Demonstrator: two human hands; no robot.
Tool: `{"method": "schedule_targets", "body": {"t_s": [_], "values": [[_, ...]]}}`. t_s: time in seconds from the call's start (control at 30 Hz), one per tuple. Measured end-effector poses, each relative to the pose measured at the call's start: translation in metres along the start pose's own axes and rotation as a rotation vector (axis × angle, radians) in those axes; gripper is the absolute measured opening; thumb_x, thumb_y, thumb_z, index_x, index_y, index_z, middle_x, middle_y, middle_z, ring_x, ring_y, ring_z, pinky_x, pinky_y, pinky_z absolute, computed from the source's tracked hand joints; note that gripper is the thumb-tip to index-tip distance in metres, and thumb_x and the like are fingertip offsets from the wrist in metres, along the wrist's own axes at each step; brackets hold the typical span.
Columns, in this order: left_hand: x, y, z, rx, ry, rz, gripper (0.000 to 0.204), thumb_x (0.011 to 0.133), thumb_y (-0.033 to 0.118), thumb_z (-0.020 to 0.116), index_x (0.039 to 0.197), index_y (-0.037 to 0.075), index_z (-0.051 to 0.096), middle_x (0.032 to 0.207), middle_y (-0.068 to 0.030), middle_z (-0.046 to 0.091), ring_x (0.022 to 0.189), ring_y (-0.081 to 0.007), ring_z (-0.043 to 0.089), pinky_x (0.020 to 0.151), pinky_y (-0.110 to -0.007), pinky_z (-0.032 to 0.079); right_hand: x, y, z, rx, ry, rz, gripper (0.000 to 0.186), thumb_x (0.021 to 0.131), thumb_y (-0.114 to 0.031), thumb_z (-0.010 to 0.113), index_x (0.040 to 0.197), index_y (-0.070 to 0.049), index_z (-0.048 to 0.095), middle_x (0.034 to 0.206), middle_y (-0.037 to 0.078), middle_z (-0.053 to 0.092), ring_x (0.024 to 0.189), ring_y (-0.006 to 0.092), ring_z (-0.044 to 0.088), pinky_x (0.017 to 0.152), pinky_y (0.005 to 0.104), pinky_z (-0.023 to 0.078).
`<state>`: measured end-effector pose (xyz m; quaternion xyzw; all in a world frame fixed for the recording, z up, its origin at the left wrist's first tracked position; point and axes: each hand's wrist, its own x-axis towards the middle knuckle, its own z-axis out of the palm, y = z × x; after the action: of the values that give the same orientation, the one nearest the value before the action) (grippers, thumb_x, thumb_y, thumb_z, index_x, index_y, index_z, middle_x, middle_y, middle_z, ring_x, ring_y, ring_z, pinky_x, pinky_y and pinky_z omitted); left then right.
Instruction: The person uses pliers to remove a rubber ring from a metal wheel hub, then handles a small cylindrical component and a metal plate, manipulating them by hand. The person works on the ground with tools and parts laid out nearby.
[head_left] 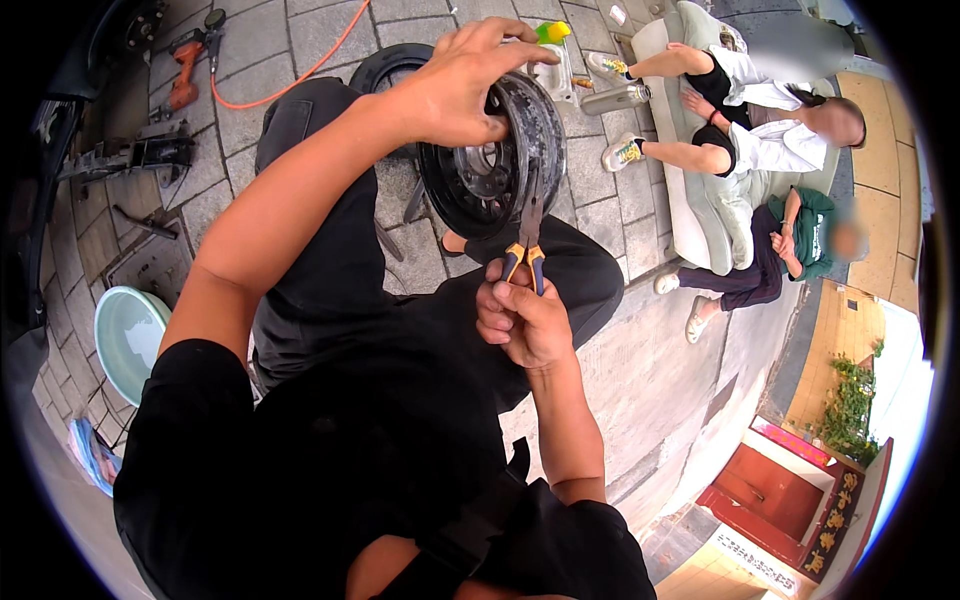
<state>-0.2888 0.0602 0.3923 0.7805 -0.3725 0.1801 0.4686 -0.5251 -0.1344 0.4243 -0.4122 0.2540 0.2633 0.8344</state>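
My left hand [480,80] grips the top of a scuffed black wheel rim [540,120], which stands tilted between my legs with its hub facing me. My right hand [517,315] holds long-nose pliers with yellow and dark blue handles [523,260], their jaws pointing up at the rim's right side; I cannot tell whether they touch it. Another dark round wheel part [383,63] lies behind the rim, partly hidden by my arm and leg.
An orange power tool [184,75], orange hose [255,104], black metal assembly [140,155] and pale basin [108,340] are on the paving at left. A steel flask [615,98] stands right of the rim. Two people [760,130] [808,230] sit on a pale sofa [690,245].
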Motion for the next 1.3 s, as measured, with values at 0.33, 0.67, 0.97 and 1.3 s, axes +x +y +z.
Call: {"method": "schedule_targets", "body": {"t_s": [0.33,0.67,0.97,1.3], "values": [[-0.08,0.099,0.004,-0.419,0.038,-0.237,0.078,0.077,0.015,0.08,0.146,0.0,0.047,0.145,-0.0238,0.048,0.135,-0.0428,0.047,0.115,-0.048,0.041,-0.023,-0.018,0.026,0.011,-0.128,-0.005,0.026,0.093,-0.013,0.071,0.113,-0.004,0.057,0.076,0.006,0.047,0.057,0.0111,0.038,0.048,0.0267,0.031],[-0.09,0.101,0.016,-0.471,0.274,-0.339,0.07,0.083,0.015,0.083,0.143,0.001,0.05,0.121,-0.018,0.056,0.11,-0.0324,0.061,0.097,-0.042,0.051,-0.037,-0.027,0.016,-0.214,-0.08,0.126,0.029,0.089,-0.011,0.076,0.111,-0.002,0.058,0.073,0.005,0.048,0.057,0.0112,0.039,0.05,0.0267,0.032],[-0.095,0.115,0.01,-0.565,0.273,-0.326,0.051,0.091,0.023,0.083,0.13,-0.006,0.066,0.119,-0.0168,0.067,0.109,-0.0288,0.068,0.094,-0.036,0.055,-0.068,-0.076,0.025,-0.643,0.098,0.134,0.023,0.09,0.0,0.072,0.111,0.001,0.063,0.077,0.005,0.057,0.058,0.0112,0.046,0.05,0.0266,0.035],[-0.07,0.107,0.026,-0.565,0.044,-0.241,0.036,0.09,0.016,0.084,0.114,-0.008,0.071,0.106,-0.0158,0.07,0.097,-0.024,0.069,0.088,-0.034,0.054,-0.1,-0.113,0.009,-0.854,0.276,0.229,0.02,0.092,-0.003,0.071,0.111,0.002,0.066,0.077,0.0,0.059,0.062,0.0063,0.051,0.053,0.024,0.042]]}}
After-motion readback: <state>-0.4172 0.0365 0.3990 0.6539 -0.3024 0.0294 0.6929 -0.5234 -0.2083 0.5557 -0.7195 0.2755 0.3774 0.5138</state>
